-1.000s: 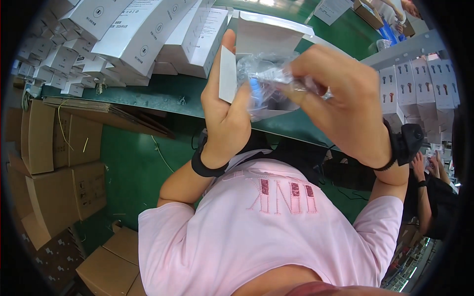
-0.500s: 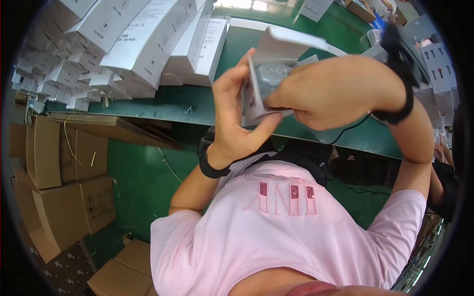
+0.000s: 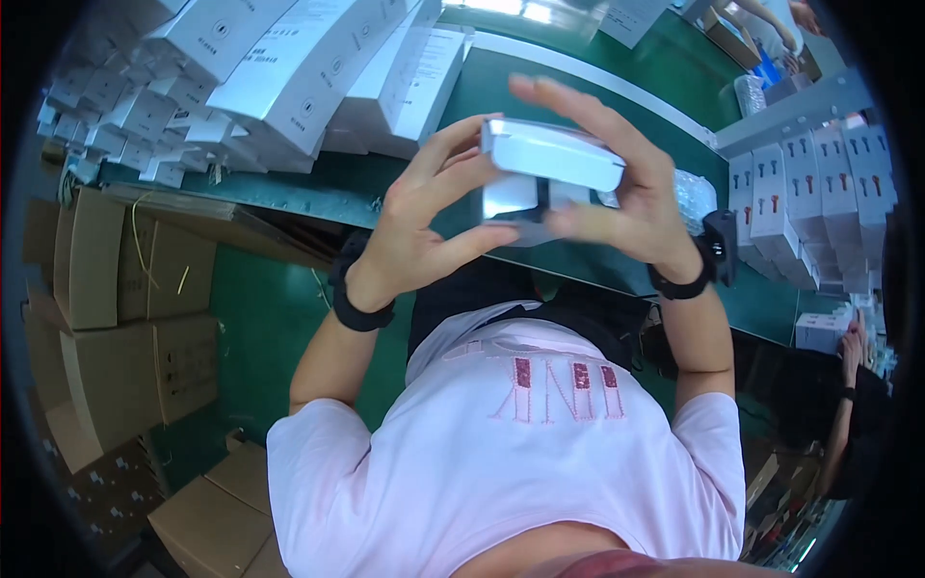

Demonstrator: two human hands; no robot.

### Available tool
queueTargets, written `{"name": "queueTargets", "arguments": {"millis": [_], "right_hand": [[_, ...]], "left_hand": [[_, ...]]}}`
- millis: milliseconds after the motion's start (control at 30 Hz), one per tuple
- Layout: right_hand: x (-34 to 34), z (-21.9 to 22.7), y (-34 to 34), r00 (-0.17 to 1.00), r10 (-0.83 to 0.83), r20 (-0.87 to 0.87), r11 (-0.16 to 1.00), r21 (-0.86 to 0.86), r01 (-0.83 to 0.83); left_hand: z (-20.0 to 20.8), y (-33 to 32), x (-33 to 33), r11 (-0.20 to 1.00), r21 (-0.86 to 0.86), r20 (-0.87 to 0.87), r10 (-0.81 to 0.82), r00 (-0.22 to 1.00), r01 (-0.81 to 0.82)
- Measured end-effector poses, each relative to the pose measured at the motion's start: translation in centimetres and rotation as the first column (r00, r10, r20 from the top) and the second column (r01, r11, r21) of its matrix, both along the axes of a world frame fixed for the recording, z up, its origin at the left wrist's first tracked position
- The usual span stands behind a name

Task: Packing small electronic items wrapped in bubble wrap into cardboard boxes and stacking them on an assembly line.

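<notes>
A small white box (image 3: pixel 557 159), blurred by motion, is held up over the green table's near edge. Its lid panel tilts above a gap in the near side, where something dark shows; the contents cannot be made out. My left hand (image 3: pixel 414 217) grips the box's left end, fingers behind and thumb at the lower front. Around the right end curves my right hand (image 3: pixel 631 183), its thumb against the near side and its blurred fingers stretched along the back. Both wrists wear black bands.
Stacked white boxes (image 3: pixel 289 87) crowd the table's left. More white boxes (image 3: pixel 780 202) stand at the right, near a bubble-wrapped item (image 3: pixel 692 200). Brown cartons (image 3: pixel 111 376) are on the floor at left. Another person's arm (image 3: pixel 840 433) shows at far right.
My right hand has come out of the box and now lies round its right end. The raised flap has come down over the box, which has turned.
</notes>
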State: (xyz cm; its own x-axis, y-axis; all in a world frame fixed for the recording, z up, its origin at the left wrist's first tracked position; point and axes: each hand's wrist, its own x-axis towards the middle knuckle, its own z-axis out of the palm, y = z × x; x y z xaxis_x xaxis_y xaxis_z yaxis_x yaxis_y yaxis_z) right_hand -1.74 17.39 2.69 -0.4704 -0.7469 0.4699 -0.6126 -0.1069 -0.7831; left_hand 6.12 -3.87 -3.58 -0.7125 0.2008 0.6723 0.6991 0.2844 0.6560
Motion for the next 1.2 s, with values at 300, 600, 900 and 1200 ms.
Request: {"name": "queueTargets", "arguments": {"millis": [300, 600, 900, 1200], "right_hand": [[-0.3, 0.6, 1.1, 0.862, 0.042, -0.505, 0.983, 0.173, 0.054], [2.4, 0.0, 0.9, 0.839, -0.023, -0.544, 0.957, 0.230, 0.175], [-0.2, 1.0, 2.4, 0.891, 0.100, -0.443, 0.990, 0.135, -0.044], [0.7, -0.2, 1.4, 0.881, 0.021, -0.472, 0.997, 0.073, 0.015]], "left_hand": [[-1.3, 1.3, -0.2, 0.887, 0.457, 0.152, -0.155, 0.976, 0.070], [-1.8, 1.3, 0.1, 0.878, 0.474, 0.160, -0.158, 0.974, 0.064], [-1.9, 1.2, -0.1, 0.904, 0.424, 0.125, -0.122, 0.985, 0.058], [-2.5, 0.7, 0.1, 0.896, 0.439, 0.110, -0.125, 0.986, 0.064]]}}
